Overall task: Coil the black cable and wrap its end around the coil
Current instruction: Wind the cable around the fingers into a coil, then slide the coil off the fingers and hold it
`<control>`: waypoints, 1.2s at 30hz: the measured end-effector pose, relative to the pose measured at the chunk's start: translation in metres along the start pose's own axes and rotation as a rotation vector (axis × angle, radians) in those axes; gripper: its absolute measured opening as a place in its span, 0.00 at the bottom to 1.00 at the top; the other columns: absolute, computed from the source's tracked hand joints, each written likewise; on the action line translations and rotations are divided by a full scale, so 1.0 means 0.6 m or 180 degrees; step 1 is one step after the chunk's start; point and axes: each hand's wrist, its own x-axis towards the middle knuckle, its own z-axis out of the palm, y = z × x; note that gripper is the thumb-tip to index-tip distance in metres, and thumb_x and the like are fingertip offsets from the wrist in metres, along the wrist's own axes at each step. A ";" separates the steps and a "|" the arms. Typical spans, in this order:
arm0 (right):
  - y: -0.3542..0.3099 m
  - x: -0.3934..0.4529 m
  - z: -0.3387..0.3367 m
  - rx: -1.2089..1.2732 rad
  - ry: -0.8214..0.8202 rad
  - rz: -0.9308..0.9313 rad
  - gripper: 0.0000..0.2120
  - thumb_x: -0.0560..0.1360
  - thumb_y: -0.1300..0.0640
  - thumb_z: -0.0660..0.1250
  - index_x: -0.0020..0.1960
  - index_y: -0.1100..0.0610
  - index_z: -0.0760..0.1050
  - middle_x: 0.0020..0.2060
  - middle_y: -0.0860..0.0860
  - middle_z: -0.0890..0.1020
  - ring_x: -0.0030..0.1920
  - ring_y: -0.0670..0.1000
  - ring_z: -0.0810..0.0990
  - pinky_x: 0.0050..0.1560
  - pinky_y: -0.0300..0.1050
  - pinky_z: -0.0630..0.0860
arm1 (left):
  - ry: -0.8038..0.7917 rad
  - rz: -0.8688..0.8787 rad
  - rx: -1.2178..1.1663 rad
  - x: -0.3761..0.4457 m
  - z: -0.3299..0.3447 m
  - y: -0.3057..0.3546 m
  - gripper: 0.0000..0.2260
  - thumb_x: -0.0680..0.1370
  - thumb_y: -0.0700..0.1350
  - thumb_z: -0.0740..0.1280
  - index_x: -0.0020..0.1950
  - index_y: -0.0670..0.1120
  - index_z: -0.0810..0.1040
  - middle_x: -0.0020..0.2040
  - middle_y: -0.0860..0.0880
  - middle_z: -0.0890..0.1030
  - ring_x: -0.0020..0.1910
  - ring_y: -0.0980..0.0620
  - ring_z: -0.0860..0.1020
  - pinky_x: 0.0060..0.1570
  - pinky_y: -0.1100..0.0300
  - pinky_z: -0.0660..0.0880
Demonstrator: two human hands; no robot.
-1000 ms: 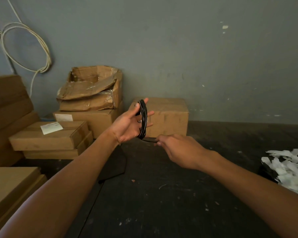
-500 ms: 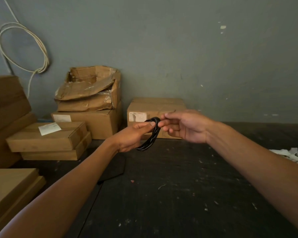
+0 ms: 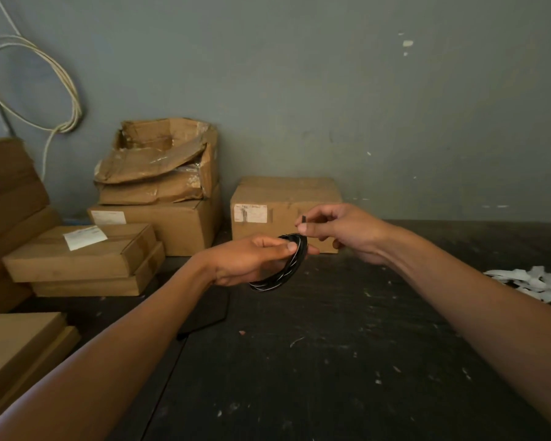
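Head cam, middle of the frame: left hand (image 3: pixel 252 261) pinches the coiled black cable (image 3: pixel 283 268) by its top edge so the loops stay bunched. Right hand (image 3: pixel 341 230), just up and right, grips the loose cable end (image 3: pixel 303 219), probably ready for another wrap.

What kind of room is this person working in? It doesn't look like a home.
Probably a storeroom or packing area. Taped cardboard boxes stand stacked along a bare grey wall, a pale cord hangs looped on it, and paper scraps litter the scuffed dark worktop.
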 end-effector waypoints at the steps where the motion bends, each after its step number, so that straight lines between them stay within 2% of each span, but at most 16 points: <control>1: 0.004 0.000 -0.002 0.0084 -0.0120 0.0060 0.12 0.67 0.50 0.76 0.50 0.50 0.83 0.48 0.49 0.82 0.50 0.52 0.75 0.46 0.49 0.67 | -0.0015 0.0030 -0.0035 -0.001 0.001 -0.001 0.16 0.80 0.51 0.60 0.65 0.52 0.79 0.66 0.54 0.78 0.64 0.60 0.75 0.57 0.62 0.73; 3: 0.015 0.004 -0.006 0.0383 -0.0399 0.0142 0.17 0.64 0.48 0.76 0.53 0.48 0.82 0.47 0.47 0.84 0.55 0.54 0.76 0.51 0.52 0.68 | -0.0034 0.0138 -0.0183 -0.002 0.007 0.000 0.16 0.80 0.51 0.60 0.63 0.47 0.80 0.66 0.50 0.78 0.66 0.55 0.75 0.59 0.59 0.72; 5: 0.026 0.008 -0.010 0.0677 -0.0647 0.0101 0.22 0.66 0.50 0.75 0.60 0.46 0.80 0.48 0.45 0.85 0.58 0.53 0.76 0.59 0.55 0.68 | -0.0101 0.0265 -0.0375 -0.001 0.010 -0.002 0.15 0.81 0.48 0.58 0.59 0.43 0.80 0.64 0.45 0.80 0.67 0.48 0.75 0.59 0.57 0.73; 7: 0.035 0.008 -0.010 0.0875 -0.0718 0.0036 0.24 0.67 0.51 0.73 0.63 0.45 0.79 0.58 0.46 0.83 0.64 0.53 0.74 0.67 0.57 0.64 | -0.0233 0.0315 -0.0524 0.000 0.012 -0.004 0.13 0.83 0.48 0.56 0.54 0.43 0.78 0.59 0.42 0.81 0.65 0.41 0.76 0.62 0.48 0.72; 9: 0.043 0.007 -0.006 0.0933 -0.0777 -0.0009 0.23 0.68 0.48 0.72 0.64 0.44 0.79 0.63 0.46 0.81 0.68 0.54 0.71 0.71 0.60 0.61 | -0.0397 0.0328 -0.0685 0.001 0.011 -0.004 0.13 0.83 0.48 0.55 0.52 0.42 0.76 0.50 0.42 0.81 0.57 0.39 0.79 0.69 0.37 0.64; 11: 0.051 0.004 -0.002 0.0914 -0.0791 0.0008 0.23 0.69 0.45 0.70 0.63 0.46 0.79 0.62 0.46 0.81 0.68 0.54 0.72 0.68 0.60 0.62 | -0.0511 0.0346 -0.0866 0.000 0.010 -0.002 0.13 0.83 0.47 0.55 0.51 0.42 0.75 0.41 0.45 0.77 0.44 0.44 0.80 0.70 0.34 0.62; 13: 0.055 0.001 0.002 0.0941 -0.0730 0.0066 0.24 0.69 0.44 0.69 0.62 0.52 0.79 0.57 0.47 0.83 0.64 0.53 0.73 0.60 0.56 0.63 | -0.0525 0.0359 -0.0939 -0.003 0.013 0.002 0.12 0.83 0.47 0.55 0.49 0.42 0.74 0.36 0.47 0.72 0.35 0.50 0.75 0.67 0.39 0.68; 15: 0.057 -0.003 0.007 0.0984 -0.0696 0.0084 0.23 0.69 0.43 0.69 0.59 0.54 0.80 0.53 0.47 0.84 0.60 0.52 0.74 0.55 0.55 0.61 | -0.0448 0.0379 -0.0931 -0.005 0.014 0.005 0.12 0.83 0.47 0.55 0.47 0.43 0.74 0.33 0.49 0.69 0.31 0.53 0.70 0.61 0.45 0.73; 19: 0.059 -0.008 0.018 0.1018 -0.0551 0.0037 0.11 0.69 0.43 0.69 0.45 0.50 0.79 0.46 0.45 0.84 0.54 0.50 0.74 0.53 0.53 0.62 | -0.0175 0.0334 -0.0860 -0.004 0.012 0.000 0.11 0.82 0.49 0.57 0.45 0.44 0.74 0.32 0.50 0.66 0.30 0.53 0.66 0.54 0.51 0.72; 24: 0.061 -0.012 0.037 0.1188 -0.0214 -0.0080 0.08 0.74 0.49 0.68 0.41 0.52 0.75 0.42 0.49 0.81 0.46 0.49 0.76 0.49 0.47 0.68 | 0.0494 0.0292 -0.0758 0.000 0.022 -0.010 0.14 0.84 0.47 0.54 0.47 0.43 0.76 0.30 0.51 0.66 0.31 0.53 0.67 0.52 0.50 0.72; 27: 0.068 -0.010 0.048 0.1271 0.0008 -0.0105 0.07 0.77 0.51 0.67 0.43 0.52 0.75 0.39 0.49 0.83 0.40 0.47 0.79 0.46 0.44 0.72 | 0.0964 0.0297 -0.0563 0.008 0.036 -0.020 0.16 0.84 0.48 0.53 0.51 0.41 0.77 0.30 0.52 0.68 0.31 0.54 0.69 0.51 0.49 0.74; 30: 0.078 -0.008 0.054 0.1257 0.0278 -0.0176 0.05 0.77 0.51 0.69 0.46 0.51 0.74 0.38 0.49 0.84 0.39 0.49 0.79 0.44 0.44 0.75 | 0.1296 0.0426 -0.0346 0.014 0.057 -0.030 0.15 0.84 0.50 0.53 0.56 0.42 0.73 0.33 0.51 0.69 0.32 0.55 0.70 0.50 0.50 0.76; 32: 0.081 -0.010 0.058 0.1214 0.0410 -0.0261 0.06 0.77 0.52 0.68 0.46 0.52 0.73 0.39 0.51 0.83 0.39 0.49 0.79 0.45 0.45 0.76 | 0.1408 0.0607 -0.0029 0.018 0.070 -0.038 0.12 0.84 0.51 0.55 0.55 0.44 0.72 0.36 0.50 0.69 0.33 0.55 0.71 0.49 0.51 0.77; 36: 0.092 -0.015 0.066 0.0783 0.0720 -0.0459 0.08 0.78 0.52 0.67 0.45 0.55 0.71 0.39 0.53 0.79 0.41 0.51 0.77 0.47 0.48 0.75 | 0.1621 0.0771 0.0495 0.027 0.083 -0.058 0.10 0.83 0.49 0.56 0.53 0.45 0.73 0.37 0.49 0.70 0.34 0.55 0.73 0.49 0.44 0.78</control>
